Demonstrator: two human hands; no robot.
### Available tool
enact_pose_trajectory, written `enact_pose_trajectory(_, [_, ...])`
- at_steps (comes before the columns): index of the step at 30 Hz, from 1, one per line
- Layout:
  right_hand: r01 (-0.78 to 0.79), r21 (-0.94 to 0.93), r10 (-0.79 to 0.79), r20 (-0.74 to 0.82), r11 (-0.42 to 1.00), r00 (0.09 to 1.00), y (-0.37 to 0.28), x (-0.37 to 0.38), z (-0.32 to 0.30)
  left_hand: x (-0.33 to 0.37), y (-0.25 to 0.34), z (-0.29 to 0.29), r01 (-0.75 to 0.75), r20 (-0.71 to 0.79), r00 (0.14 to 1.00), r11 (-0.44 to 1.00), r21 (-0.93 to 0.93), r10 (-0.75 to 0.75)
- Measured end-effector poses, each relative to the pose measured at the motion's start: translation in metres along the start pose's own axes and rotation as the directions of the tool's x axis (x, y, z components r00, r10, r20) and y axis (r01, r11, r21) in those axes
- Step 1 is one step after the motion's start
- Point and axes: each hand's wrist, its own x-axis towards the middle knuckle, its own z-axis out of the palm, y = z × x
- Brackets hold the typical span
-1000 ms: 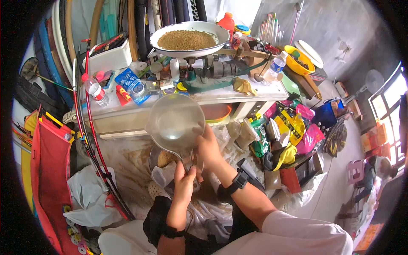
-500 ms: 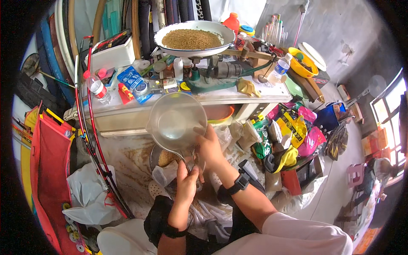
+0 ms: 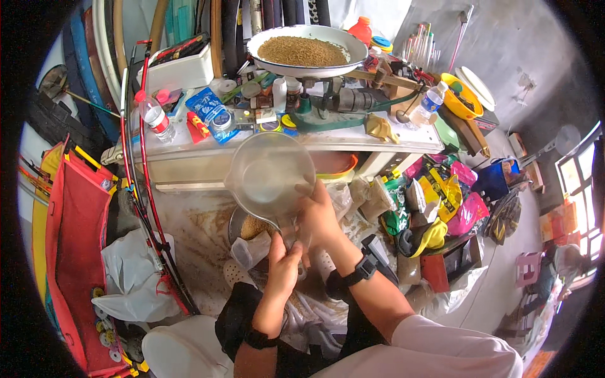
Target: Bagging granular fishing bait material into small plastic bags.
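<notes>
A translucent plastic jug [image 3: 268, 167] with a pouring lip is held up in front of the workbench. My left hand [image 3: 283, 259] is closed round its handle. On the jug's right side, the fingers of my right hand [image 3: 321, 217] grip its wall. Nothing can be made out inside the jug. Below it on the floor sits a bowl [image 3: 235, 222] of tan grain, partly hidden by the jug and my left hand. A translucent plastic container [image 3: 251, 250] rests over the grain. On the bench, a white enamel basin [image 3: 359, 58] of brown pellets stands on a green scale [image 3: 328, 123].
Bottles, jars and packets crowd the white workbench [image 3: 208, 165]. Red-and-black rods [image 3: 146, 214] lean at the left beside a red bag [image 3: 79, 258] and a white plastic bag [image 3: 135, 268]. Colourful packets [image 3: 450, 198] are heaped at the right. My feet stand near the bowl.
The view has turned slightly left, so the surroundings sit farther right in the picture. Both hands keep their hold on the jug, which stays at about the same height.
</notes>
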Motion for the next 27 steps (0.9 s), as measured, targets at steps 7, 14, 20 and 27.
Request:
enact_pose_trajectory(7, [-0.072, -0.030, 0.073, 0.038, 0.997, 0.997, -0.009, -0.005, 0.001, -0.002, -0.001, -0.001, 0.024, -0.011, 1.000, 0.999, -0.021, -0.024])
enact_pose_trajectory(14, [0.015, -0.067, -0.011, 0.061, 0.998, 0.998, 0.002, 0.002, -0.003, 0.000, -0.003, -0.002, 0.023, -0.003, 1.000, 0.999, -0.023, -0.023])
enact_pose_trajectory(20, [-0.068, -0.058, 0.070, 0.044, 0.996, 0.997, -0.009, -0.005, 0.000, -0.001, -0.004, -0.002, 0.030, -0.006, 1.000, 0.999, -0.037, -0.030])
enact_pose_trajectory(27, [-0.027, -0.032, 0.028, 0.042, 0.999, 0.999, 0.004, 0.001, -0.003, -0.002, -0.003, 0.000, 0.019, -0.016, 1.000, 0.999, -0.031, -0.019])
